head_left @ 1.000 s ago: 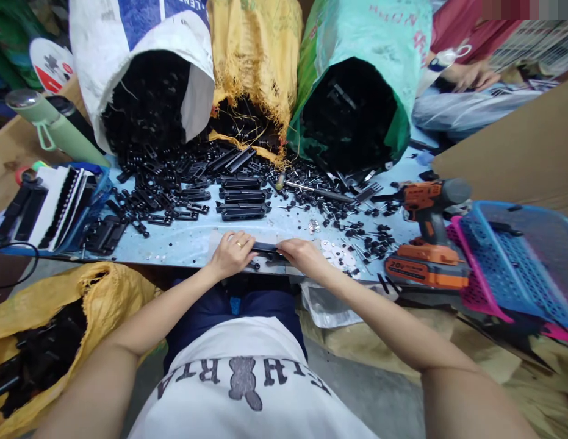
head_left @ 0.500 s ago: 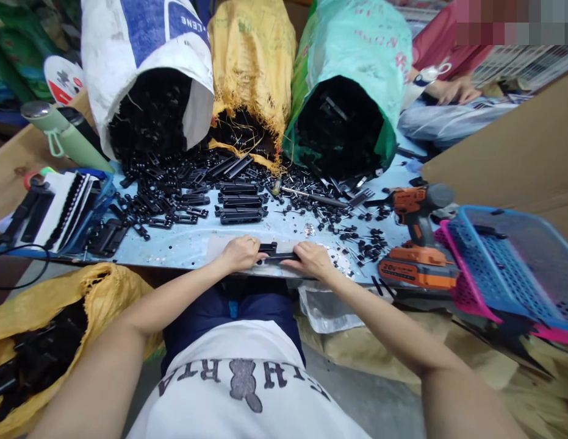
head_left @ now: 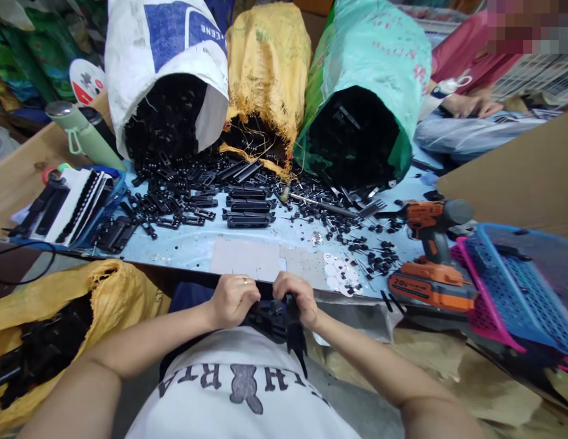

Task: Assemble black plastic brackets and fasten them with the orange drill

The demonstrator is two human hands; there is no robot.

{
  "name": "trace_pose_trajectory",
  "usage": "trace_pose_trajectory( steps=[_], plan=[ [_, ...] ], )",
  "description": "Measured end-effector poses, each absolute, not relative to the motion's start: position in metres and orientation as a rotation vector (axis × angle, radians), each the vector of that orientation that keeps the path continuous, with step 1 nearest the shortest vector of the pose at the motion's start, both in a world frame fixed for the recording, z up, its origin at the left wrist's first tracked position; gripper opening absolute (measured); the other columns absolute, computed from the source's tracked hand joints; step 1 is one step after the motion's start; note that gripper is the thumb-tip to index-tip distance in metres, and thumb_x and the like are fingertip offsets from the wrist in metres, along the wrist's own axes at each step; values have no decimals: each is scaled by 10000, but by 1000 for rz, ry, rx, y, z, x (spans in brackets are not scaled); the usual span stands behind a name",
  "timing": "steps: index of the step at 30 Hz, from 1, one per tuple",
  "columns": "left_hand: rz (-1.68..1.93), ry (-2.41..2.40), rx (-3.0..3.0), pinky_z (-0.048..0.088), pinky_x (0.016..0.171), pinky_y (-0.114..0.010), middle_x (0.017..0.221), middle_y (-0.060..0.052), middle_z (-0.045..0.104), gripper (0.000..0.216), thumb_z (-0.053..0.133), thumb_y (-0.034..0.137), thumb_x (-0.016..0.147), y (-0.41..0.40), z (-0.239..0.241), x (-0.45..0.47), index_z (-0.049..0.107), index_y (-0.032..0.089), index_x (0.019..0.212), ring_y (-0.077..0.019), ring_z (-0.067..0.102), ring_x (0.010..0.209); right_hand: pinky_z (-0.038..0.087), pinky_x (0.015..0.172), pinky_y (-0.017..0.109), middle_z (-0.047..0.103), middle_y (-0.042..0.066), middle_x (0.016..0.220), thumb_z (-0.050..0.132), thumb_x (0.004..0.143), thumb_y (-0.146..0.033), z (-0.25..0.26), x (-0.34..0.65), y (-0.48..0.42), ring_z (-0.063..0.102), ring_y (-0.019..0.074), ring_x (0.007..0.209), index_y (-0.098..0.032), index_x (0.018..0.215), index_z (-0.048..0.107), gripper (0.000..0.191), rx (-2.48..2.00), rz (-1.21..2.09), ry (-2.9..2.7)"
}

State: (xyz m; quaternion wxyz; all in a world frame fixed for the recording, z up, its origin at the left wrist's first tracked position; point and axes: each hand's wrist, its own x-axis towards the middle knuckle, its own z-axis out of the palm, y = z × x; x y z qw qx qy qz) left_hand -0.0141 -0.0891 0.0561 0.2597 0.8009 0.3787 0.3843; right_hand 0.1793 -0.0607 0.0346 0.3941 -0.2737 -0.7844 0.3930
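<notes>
My right hand is closed round the upper end of a long black plastic piece, which hangs down in front of my shirt. Beside it, my left hand has its fingers curled and its thumb pressed in; what lies in its grip is hidden. More black parts show between and below the hands, over my lap, too dark to tell apart. Both hands are at the table's front edge, close to a grey-white board. Behind the board, several black assembled pieces lie stacked in a row.
White, yellow and green sacks spill black parts along the back. An orange cordless drill stands right, beside a blue basket. A yellow sack sits low left. A co-worker's hands are far right.
My hands came back from the board to the table edge and lower. The black piece, level between both hands before, now hangs downward from my right hand. The view has shifted slightly.
</notes>
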Motion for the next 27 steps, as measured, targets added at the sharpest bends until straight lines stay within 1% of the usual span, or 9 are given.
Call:
trace_pose_trajectory(
  steps=[3,5,7,10,13,15,19,24,27],
  plan=[
    [786,1188,2312,441,554,-265,577,-43,629,574,184,391,964,-73,45,-25,594,185,619,-136,588,545,381,533,280,476,40,515,-32,919,-505,19,188,-41,458,141,495,-212,585,397,618,-605,942,-2339],
    [601,1417,2387,442,562,-272,631,-61,663,557,224,399,960,-60,36,-32,633,174,656,-161,626,594,361,547,273,507,54,541,-32,931,-482,19,195,-28,481,144,517,-200,596,430,637,-828,737,-2530],
    [411,1669,2430,438,548,-287,671,-100,681,555,262,428,950,-48,27,-34,663,148,687,-206,652,635,331,559,272,560,80,605,34,935,-523,24,197,-21,516,155,560,-177,642,493,645,-1155,464,-2712],
    [215,1858,2431,438,534,-299,700,-145,690,576,280,446,943,-37,19,-30,688,99,731,-250,667,655,317,600,281,617,115,769,231,889,-634,33,186,-20,561,199,689,-143,840,576,602,-1405,111,-2874],
    [156,1857,2424,448,561,-304,727,-152,698,582,270,441,947,-33,21,-24,699,89,771,-258,674,680,337,706,327,594,152,973,399,821,-665,39,170,-18,537,259,869,-114,1077,531,622,-1164,-55,-2931],
    [136,1820,2423,452,584,-304,745,-147,703,583,263,443,949,-32,26,-21,705,99,785,-254,676,698,330,759,360,569,156,1000,467,827,-588,40,164,-14,505,266,898,-98,1098,512,562,-954,-58,-2991],
    [112,1738,2419,456,633,-299,781,-126,709,580,240,432,956,-31,34,-21,713,126,819,-237,675,745,322,792,379,555,150,984,542,804,-474,39,166,-1,475,254,881,-88,1035,527,450,-702,25,-3028],
    [72,1767,2360,461,677,-304,835,-125,710,581,230,438,956,-29,34,-21,709,126,850,-240,672,802,347,787,383,564,142,953,573,771,-447,31,171,5,497,257,860,-88,1015,530,436,-683,10,-3000],
    [53,1838,2321,463,679,-311,825,-129,710,607,207,449,955,-27,31,-17,712,127,856,-245,673,800,381,700,343,559,141,976,547,797,-420,26,169,1,540,243,828,-94,1054,503,418,-799,54,-3031]
  ],
)
